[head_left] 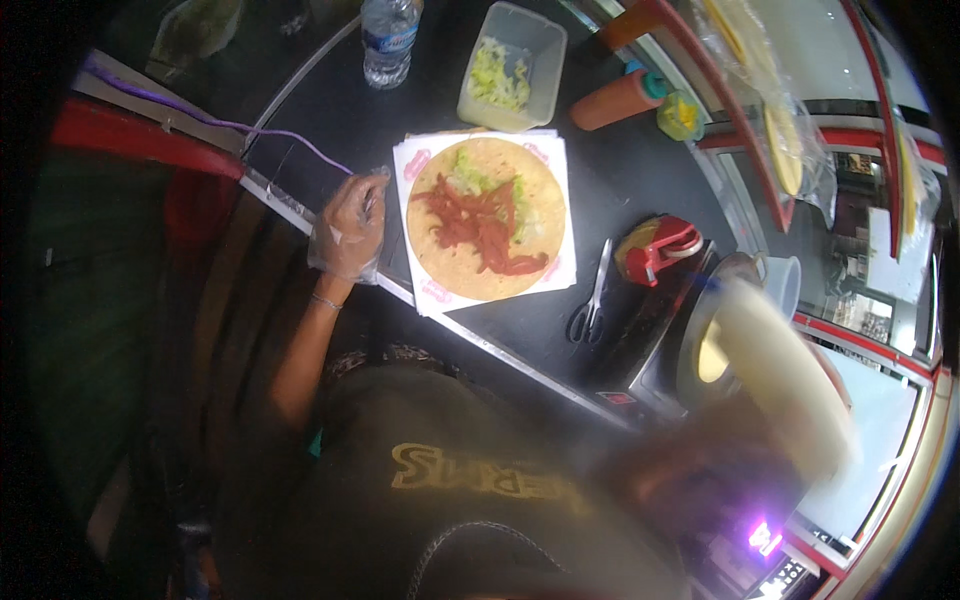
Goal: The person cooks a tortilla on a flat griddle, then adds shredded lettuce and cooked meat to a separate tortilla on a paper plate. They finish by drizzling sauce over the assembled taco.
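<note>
On white printed paper (437, 294) lies a round flatbread (440, 265), topped with shredded lettuce (466, 178) and strips of red-brown filling (470, 222). Beside its left edge, at the counter rim, is my left hand (348, 228) in a clear plastic glove. Its fingers are curled in, and nothing shows between them. At the lower right my right arm (700, 465) is smeared by motion. A long pale yellow thing (790, 370), also blurred, is at its end; my right hand (838, 378) shows only as a brownish patch behind it.
Behind the flatbread stand a water bottle (388, 45), a plastic tub (513, 112) of shredded lettuce and an orange squeeze bottle (615, 103) on its side. Scissors (592, 300) and a red tape dispenser (665, 250) lie to the right. A purple cord (240, 127) crosses the left counter edge.
</note>
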Demonstrator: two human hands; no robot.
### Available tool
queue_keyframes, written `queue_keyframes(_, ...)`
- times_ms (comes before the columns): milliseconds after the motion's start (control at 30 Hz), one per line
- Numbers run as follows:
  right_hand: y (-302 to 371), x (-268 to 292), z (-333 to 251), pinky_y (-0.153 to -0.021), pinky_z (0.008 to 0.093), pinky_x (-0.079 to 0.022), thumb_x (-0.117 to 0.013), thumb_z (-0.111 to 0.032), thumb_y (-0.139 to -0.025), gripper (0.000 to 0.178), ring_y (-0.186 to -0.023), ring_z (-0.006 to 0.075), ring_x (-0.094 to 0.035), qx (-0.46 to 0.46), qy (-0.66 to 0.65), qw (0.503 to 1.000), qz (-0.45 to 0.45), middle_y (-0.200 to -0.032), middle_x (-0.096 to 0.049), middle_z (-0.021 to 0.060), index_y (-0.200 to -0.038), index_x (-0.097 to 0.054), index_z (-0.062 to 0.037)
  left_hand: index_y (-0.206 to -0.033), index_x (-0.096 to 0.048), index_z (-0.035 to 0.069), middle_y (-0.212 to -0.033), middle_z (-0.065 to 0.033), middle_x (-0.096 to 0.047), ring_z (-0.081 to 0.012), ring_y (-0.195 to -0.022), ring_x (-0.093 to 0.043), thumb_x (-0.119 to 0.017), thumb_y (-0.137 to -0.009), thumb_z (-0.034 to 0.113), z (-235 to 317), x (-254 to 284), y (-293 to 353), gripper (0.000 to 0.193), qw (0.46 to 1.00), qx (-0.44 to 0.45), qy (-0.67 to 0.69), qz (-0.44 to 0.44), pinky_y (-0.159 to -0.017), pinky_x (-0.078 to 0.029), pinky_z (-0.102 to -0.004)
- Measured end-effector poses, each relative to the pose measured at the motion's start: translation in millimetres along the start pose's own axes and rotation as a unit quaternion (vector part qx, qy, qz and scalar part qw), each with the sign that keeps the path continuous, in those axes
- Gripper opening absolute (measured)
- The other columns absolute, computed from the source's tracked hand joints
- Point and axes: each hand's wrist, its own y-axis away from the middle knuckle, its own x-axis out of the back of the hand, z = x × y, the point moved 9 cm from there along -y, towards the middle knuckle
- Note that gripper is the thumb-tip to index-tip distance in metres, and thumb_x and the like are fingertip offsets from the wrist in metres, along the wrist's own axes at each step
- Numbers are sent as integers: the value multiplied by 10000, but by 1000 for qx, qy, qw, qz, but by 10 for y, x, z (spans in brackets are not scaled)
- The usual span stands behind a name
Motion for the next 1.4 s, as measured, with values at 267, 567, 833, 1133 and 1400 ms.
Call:
queue_keyframes(267,166,-639,230,-1144,429,-527,-928,-30,-818,804,-1305,264,-636,-27,-52,998,-15,-1404,-646,168,-1503,-507,-12,-1123,-745,85,-1049,-139,-762,-383,-958,-753,-703,-978,81,40,40,9,151,1000,9,-26,-8,-799,-597,-454)
queue_keyframes(567,208,-393,565,-1010,397,-568,-963,-47,-786,588,-1087,222,-708,-79,-15,996,-39,-1195,-749,139,-1280,-653,23,-1124,-752,92,-1073,-140,-771,-399,-954,-755,-697,-989,119,-23,-4,3,149,999,25,-1,-32,-787,-604,-471)
queue_keyframes(833,150,-216,584,-912,374,-594,-950,-60,-807,443,-961,223,-727,-55,-56,996,49,-1092,-762,142,-1170,-728,60,-1127,-756,93,-1089,-133,-782,-389,-980,-763,-716,-979,116,-80,-25,-6,155,999,34,-3,-26,-820,-617,-449)
queue_keyframes(1133,18,-108,404,-911,403,-614,-964,-109,-787,576,-961,264,-728,-22,-71,993,94,-1117,-736,170,-1241,-659,71,-1108,-751,88,-1091,-135,-783,-385,-978,-762,-700,-972,85,-60,-9,-27,145,999,27,-3,-24,-818,-614,-444)
queue_keyframes(1400,-81,-198,323,-953,433,-622,-1025,-81,-682,658,-937,266,-733,-66,-142,977,145,-1086,-749,161,-1225,-680,54,-1102,-758,85,-1089,-131,-785,-380,-976,-764,-701,-965,74,-80,-38,-30,149,998,48,12,-37,-828,-614,-445)
